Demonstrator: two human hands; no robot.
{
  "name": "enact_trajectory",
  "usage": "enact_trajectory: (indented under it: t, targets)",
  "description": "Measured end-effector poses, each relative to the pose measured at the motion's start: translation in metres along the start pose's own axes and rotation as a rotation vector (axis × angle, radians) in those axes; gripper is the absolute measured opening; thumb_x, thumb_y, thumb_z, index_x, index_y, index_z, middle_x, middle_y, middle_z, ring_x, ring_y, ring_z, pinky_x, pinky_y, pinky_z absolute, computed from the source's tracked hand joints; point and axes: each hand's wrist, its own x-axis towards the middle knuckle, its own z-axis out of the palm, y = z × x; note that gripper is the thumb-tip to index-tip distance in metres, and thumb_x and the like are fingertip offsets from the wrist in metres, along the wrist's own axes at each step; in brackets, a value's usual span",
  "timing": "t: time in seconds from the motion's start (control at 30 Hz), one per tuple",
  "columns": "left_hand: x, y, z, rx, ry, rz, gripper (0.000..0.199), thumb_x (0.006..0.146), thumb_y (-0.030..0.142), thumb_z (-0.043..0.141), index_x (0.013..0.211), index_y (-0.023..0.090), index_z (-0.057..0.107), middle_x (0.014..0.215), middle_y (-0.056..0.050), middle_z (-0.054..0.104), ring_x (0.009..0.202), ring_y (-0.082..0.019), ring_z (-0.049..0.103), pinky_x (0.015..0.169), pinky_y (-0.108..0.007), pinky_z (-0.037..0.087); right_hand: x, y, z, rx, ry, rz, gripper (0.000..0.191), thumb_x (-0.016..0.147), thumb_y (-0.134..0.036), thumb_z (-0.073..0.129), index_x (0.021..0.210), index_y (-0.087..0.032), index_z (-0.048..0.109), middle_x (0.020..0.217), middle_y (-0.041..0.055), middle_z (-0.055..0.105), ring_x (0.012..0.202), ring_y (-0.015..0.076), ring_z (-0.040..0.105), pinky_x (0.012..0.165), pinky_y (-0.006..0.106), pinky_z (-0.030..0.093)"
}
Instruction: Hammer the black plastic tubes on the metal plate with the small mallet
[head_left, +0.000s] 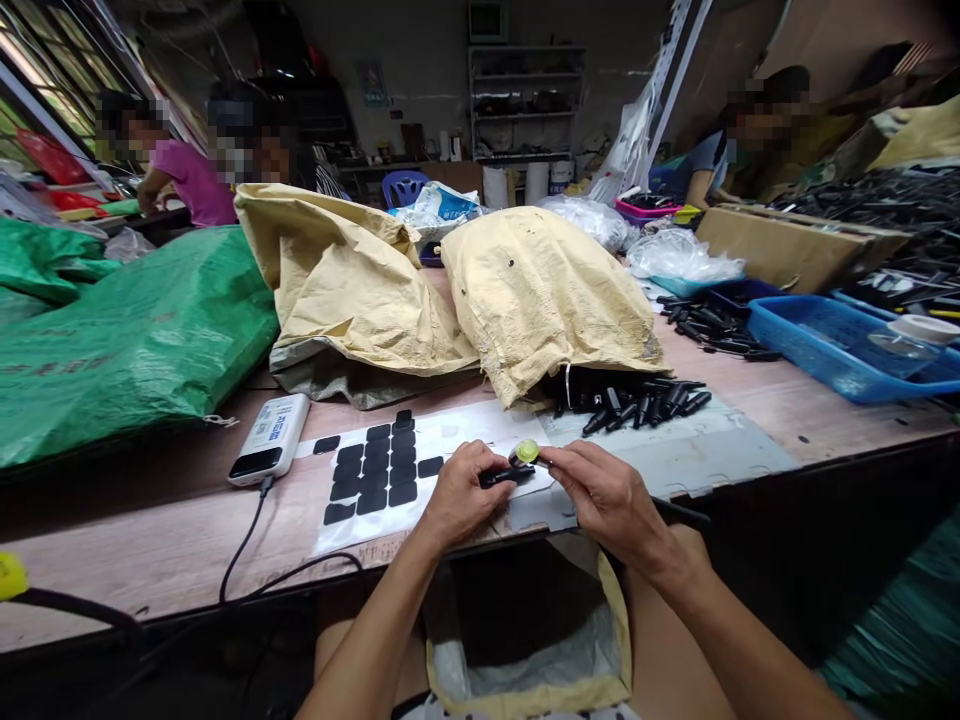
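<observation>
Reference: clock centred on the workpiece, 12 o'clock facing away from the wearer. Through the head camera I locate the workpiece, a slim black part [508, 477], just above the near edge of the bench [172, 560].

Grip, left: the thumb and fingers of the left hand [461, 492] are closed on the black part. Grip, right: the right hand [609, 495], at 3 o'clock, pinches a small item with a yellow-green face [527, 452]. I cannot tell whether this item touches the black part.

At 9 o'clock, a white sheet [480, 422] carries black rounded-square patches [403, 473] in uneven rows. At 2 o'clock lies a pile of loose black parts [652, 405]. At 6 o'clock, an open sack [616, 640] sits in the wearer's lap.

Progress: I judge one piece to be in hand. The loose pile and the many patches on the sheet suggest considerable work is left. I cannot confirm a finished count; the sack's interior is too dark to read.

Periphery: white device with a display [271, 438], 9 o'clock; tan sack [551, 290], 12 o'clock; blue tray [832, 360], between 2 and 3 o'clock.
</observation>
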Motion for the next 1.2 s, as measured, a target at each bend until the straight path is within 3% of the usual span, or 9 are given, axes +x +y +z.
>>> enact_trajectory:
  t: [0.17, 0.3, 0.47, 0.7, 0.83, 1.03, 1.2]
  targets:
    - [-0.001, 0.001, 0.0, 0.006, -0.009, 0.004, 0.01, 0.081, 0.02, 0.073, 0.09, 0.023, 0.076, 0.083, -0.001, 0.062, 0.09, -0.021, 0.056, 0.082, -0.032, 0.042, -0.002, -0.008, 0.004, -0.004, 0.015, -0.048, 0.044, 0.096, -0.011, 0.049, 0.135, -0.029, 0.059, 0.103, 0.0064, 0.069, 0.095, 0.0199, 0.064, 0.083, 0.034, 0.055]
    - [-0.001, 0.0, 0.0, 0.011, -0.017, 0.001, 0.011, 0.081, 0.019, 0.072, 0.089, 0.024, 0.077, 0.082, -0.001, 0.061, 0.088, -0.02, 0.055, 0.08, -0.032, 0.042, -0.005, -0.005, 0.007, -0.105, -0.08, -0.06, 0.046, 0.094, -0.008, 0.048, 0.133, -0.028, 0.062, 0.1, 0.0061, 0.069, 0.093, 0.0198, 0.065, 0.079, 0.032, 0.054]
    - [0.0, -0.001, 0.001, -0.003, -0.004, 0.0, 0.016, 0.079, 0.019, 0.074, 0.095, 0.023, 0.078, 0.083, -0.002, 0.063, 0.089, -0.02, 0.056, 0.082, -0.033, 0.042, -0.008, 0.001, 0.002, -0.078, 0.049, -0.003, 0.04, 0.096, -0.012, 0.05, 0.131, -0.028, 0.063, 0.101, 0.0059, 0.07, 0.093, 0.0195, 0.065, 0.083, 0.032, 0.054]
    - [0.0, -0.002, 0.002, -0.011, 0.006, -0.006, 0.017, 0.078, 0.018, 0.074, 0.094, 0.022, 0.077, 0.084, -0.002, 0.064, 0.089, -0.021, 0.056, 0.082, -0.033, 0.042, -0.01, 0.006, 0.001, -0.086, 0.009, 0.028, 0.034, 0.098, -0.014, 0.05, 0.126, -0.024, 0.066, 0.097, 0.0052, 0.068, 0.092, 0.0185, 0.063, 0.083, 0.031, 0.053]
    - [0.0, 0.0, 0.001, 0.015, 0.012, -0.003, 0.017, 0.075, 0.014, 0.073, 0.091, 0.021, 0.075, 0.085, -0.002, 0.064, 0.09, -0.021, 0.057, 0.083, -0.034, 0.043, -0.004, 0.021, -0.005, -0.111, 0.08, 0.069, 0.03, 0.099, -0.018, 0.052, 0.124, -0.025, 0.066, 0.098, 0.0041, 0.069, 0.092, 0.018, 0.063, 0.084, 0.03, 0.051]
    - [0.0, 0.0, 0.001, 0.039, 0.008, -0.009, 0.023, 0.072, 0.009, 0.071, 0.091, 0.02, 0.075, 0.087, -0.001, 0.064, 0.092, -0.021, 0.057, 0.084, -0.033, 0.043, -0.006, 0.054, -0.001, -0.318, 0.009, 0.094, 0.026, 0.097, -0.018, 0.054, 0.114, -0.025, 0.071, 0.091, 0.0039, 0.068, 0.089, 0.0197, 0.06, 0.081, 0.031, 0.047]
    - [-0.001, -0.002, 0.001, 0.056, -0.007, -0.006, 0.025, 0.071, 0.009, 0.073, 0.093, 0.021, 0.074, 0.089, -0.001, 0.064, 0.094, -0.021, 0.057, 0.084, -0.033, 0.043, -0.012, 0.065, 0.008, -0.337, 0.004, 0.084, 0.027, 0.094, -0.015, 0.055, 0.113, -0.024, 0.072, 0.092, 0.0052, 0.068, 0.088, 0.0209, 0.056, 0.082, 0.033, 0.045]
